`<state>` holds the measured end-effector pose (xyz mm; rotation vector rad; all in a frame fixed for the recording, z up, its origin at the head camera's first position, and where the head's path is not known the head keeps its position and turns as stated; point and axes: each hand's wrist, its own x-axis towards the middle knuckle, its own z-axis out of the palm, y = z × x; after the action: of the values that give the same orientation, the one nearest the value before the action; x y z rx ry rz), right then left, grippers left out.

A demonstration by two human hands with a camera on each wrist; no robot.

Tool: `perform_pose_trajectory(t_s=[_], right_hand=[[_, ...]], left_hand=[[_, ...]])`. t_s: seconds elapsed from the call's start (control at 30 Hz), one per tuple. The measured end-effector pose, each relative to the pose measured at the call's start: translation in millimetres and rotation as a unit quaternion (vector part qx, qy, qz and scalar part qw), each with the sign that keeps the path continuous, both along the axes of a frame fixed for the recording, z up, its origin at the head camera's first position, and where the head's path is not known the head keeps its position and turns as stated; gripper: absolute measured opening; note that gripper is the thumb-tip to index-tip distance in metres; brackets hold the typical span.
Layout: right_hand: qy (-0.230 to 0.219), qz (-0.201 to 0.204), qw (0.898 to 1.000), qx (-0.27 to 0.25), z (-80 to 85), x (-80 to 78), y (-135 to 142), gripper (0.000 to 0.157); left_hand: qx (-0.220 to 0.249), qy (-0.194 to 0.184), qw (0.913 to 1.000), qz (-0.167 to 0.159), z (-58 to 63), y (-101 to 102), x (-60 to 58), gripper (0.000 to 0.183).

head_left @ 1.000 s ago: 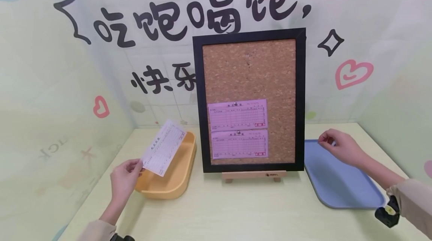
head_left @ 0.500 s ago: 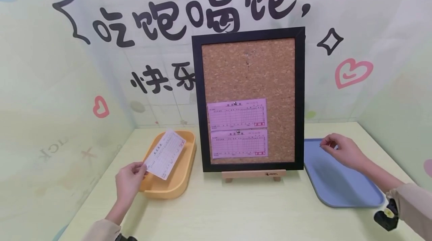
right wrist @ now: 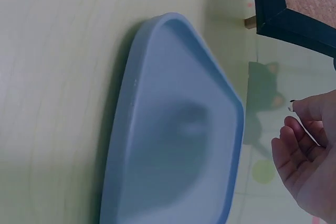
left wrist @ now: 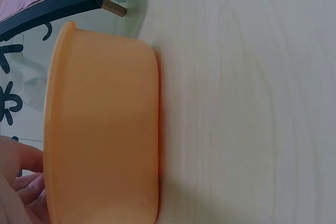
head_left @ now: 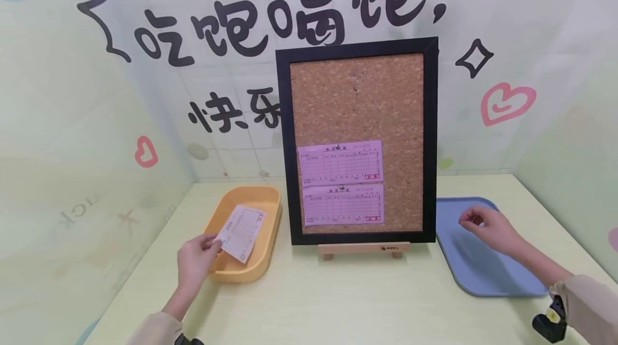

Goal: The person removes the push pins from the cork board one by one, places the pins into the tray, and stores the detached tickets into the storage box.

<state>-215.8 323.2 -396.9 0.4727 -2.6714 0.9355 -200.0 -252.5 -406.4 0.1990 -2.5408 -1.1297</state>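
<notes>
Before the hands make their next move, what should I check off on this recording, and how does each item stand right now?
1. Left hand free: not ok, it grips the white slip by one end.
2. White slip lined up with the orange bin: ok, seen against its interior in the head view.
3. White slip touching the bin's floor: cannot tell.
4. Right hand holding a tiny object: ok, but too small to identify.
5. Both pink slips pinned to the corkboard: ok, one above the other.
</notes>
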Motion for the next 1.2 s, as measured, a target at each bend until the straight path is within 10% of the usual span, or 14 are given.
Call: perform_pose_trajectory(t_s=[0.6,1.2], right_hand=[[-0.017,0.029,0.999,-0.005,-20.4,5.3,8.0,0.002],[-0.140,0.113,0.984,-0.017,-47.4,11.8,16.2,0.005]], left_hand=[[-0.048,-0.026,0.9969,-0.057,-3.5,-0.3,-1.5,0.028],[-0.124,-0.036,0.9873,-0.092,-3.8,-2.3,-3.2,0.025]])
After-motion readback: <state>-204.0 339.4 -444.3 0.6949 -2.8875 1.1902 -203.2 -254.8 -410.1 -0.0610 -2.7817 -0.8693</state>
